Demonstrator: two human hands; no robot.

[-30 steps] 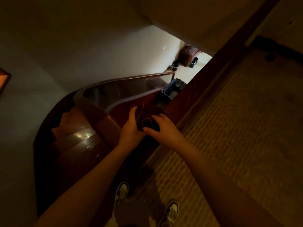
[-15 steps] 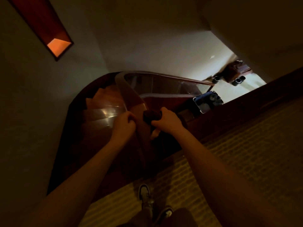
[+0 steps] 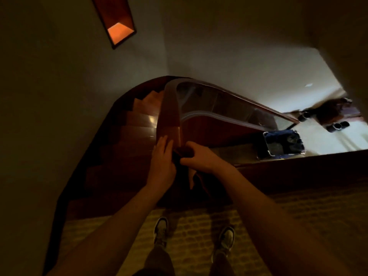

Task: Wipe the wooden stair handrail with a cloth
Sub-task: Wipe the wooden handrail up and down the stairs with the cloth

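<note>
Now my left hand [image 3: 162,156] has opened: half a second ago it was curled on the polished reddish-brown wooden handrail [image 3: 169,114], and it lies flat on the rail's near end with fingers stretched up the slope. My right hand [image 3: 196,158], just beside it, is clenched on the dark bunched cloth [image 3: 179,154], which sits at that same near end, a loose corner hanging below. I judge the wipe up the rail has barely begun.

Pretty dim stairwell: plain walls [image 3: 229,46], dark wooden steps [image 3: 137,120] curving down, patterned carpet [image 3: 189,236] on the landing, an orange-lit recess [image 3: 119,32] up high, brighter floor [image 3: 328,140] below.
</note>
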